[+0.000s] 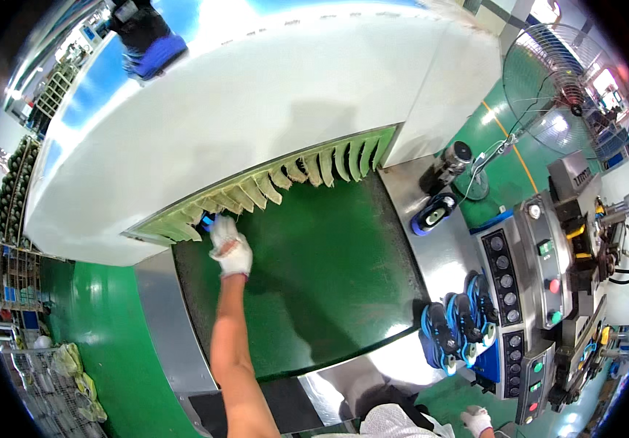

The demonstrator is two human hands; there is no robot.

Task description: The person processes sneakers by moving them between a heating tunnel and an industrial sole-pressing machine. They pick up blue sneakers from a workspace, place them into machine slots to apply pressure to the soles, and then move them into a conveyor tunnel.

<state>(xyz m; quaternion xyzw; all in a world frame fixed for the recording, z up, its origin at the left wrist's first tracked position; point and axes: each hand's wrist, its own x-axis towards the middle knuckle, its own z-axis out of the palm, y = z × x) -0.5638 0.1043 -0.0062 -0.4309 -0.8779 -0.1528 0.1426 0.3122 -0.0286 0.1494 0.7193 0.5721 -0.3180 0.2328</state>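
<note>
My left hand (pixel 230 250), in a white glove, reaches across the green conveyor belt (pixel 322 270) to the mouth of a white machine housing (pixel 256 102). At its fingertips is a blue and dark thing (pixel 208 220), coloured like the shoes nearby and partly hidden by hanging green curtain strips (pixel 252 191). The fingers appear closed on it, though slightly blurred. My right hand (pixel 477 420), also gloved in white, hangs low at the right, beyond the metal table edge. Its fingers look loosely apart, and nothing shows in it.
Several black and blue shoes (pixel 460 321) stand on the metal ledge at right. Farther up are another shoe (pixel 433 214) and a dark cylinder (pixel 446 168). A machine with dials and buttons (pixel 504 277) borders the right side; a large fan (pixel 566 87) stands behind. Racks (pixel 18 197) line the left.
</note>
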